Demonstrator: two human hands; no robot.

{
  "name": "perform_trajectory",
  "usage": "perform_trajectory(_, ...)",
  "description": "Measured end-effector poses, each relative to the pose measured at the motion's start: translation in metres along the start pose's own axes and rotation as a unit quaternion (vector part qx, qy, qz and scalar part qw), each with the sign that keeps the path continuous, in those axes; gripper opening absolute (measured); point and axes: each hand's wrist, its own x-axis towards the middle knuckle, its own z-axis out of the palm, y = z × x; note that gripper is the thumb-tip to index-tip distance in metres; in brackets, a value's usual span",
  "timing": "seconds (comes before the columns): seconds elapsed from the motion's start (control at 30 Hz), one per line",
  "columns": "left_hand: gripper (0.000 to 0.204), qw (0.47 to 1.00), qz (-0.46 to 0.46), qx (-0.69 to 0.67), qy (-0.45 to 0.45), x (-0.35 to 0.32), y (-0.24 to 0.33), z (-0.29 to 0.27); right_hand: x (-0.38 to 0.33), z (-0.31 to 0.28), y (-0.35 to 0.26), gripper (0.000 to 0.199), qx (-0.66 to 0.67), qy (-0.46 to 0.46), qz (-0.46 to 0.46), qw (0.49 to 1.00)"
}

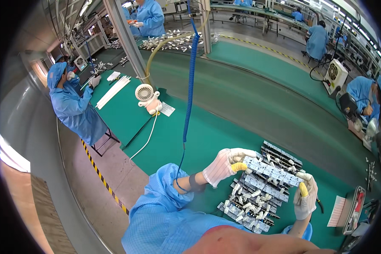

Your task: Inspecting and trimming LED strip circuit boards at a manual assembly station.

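Note:
Both my hands wear white gloves with yellow finger caps. My left hand (225, 164) grips the left end of a long white circuit board strip (271, 170). My right hand (305, 195) grips the strip's right end. The strip is held level above a pile of similar boards with small white parts (249, 201) on the green worktable (207, 135). More dark board strips (283, 154) lie just beyond the held one.
A blue coiled cable (189, 80) hangs down to my left wrist. A small white desk fan (146, 96) stands farther back on the table. A red-and-black tool tray (354, 209) lies at the right. People in blue coats work at the left (74, 106) and right (364, 95).

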Motion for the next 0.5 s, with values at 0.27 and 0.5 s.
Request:
perform_trajectory(0.27, 0.058, 0.999, -0.007, 0.040, -0.031, 0.000, -0.007, -0.007, 0.002, -0.003, 0.000, 0.058, -0.022, -0.024, -0.029, 0.999)
perform_trajectory(0.5, 0.056, 0.999, -0.031, 0.007, -0.035, -0.004, -0.013, -0.005, -0.001, 0.002, -0.003, 0.083, -0.024, -0.007, -0.022, 0.999)
